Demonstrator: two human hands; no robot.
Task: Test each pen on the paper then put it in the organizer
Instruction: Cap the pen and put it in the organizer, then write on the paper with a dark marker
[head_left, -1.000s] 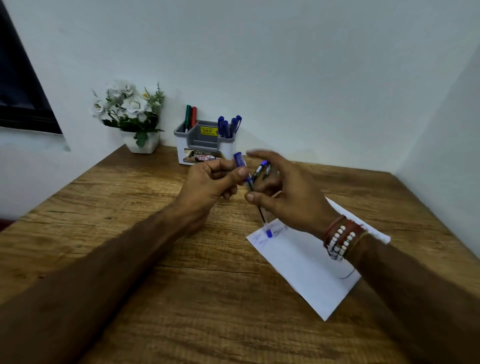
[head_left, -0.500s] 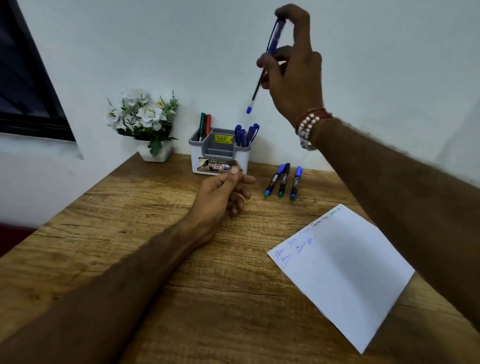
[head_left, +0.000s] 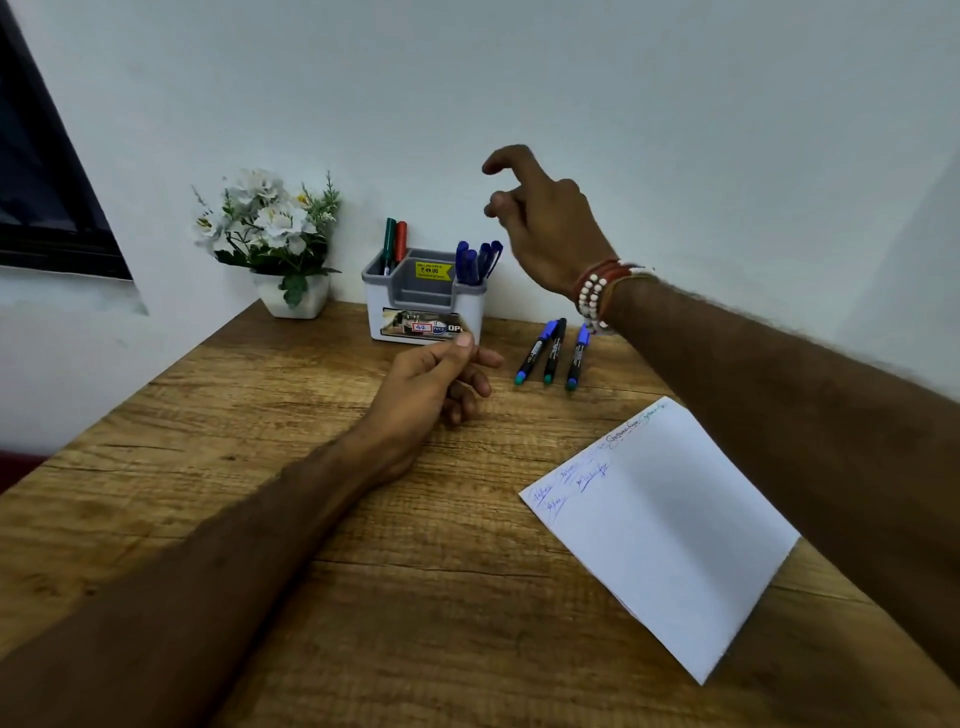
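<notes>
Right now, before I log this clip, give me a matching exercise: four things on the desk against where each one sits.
Things
1. three markers with teal ends
2. blue pens
3. green and red markers
4. paper

Places
A. standing in the left compartment of the organizer
B. flat on the table, nearest the camera, with scribbles along its far edge
C. standing in the organizer's right compartment
D. lying side by side on the table, right of the organizer

Pairs: 1-D, 2-C, 3-A, 4-B
</notes>
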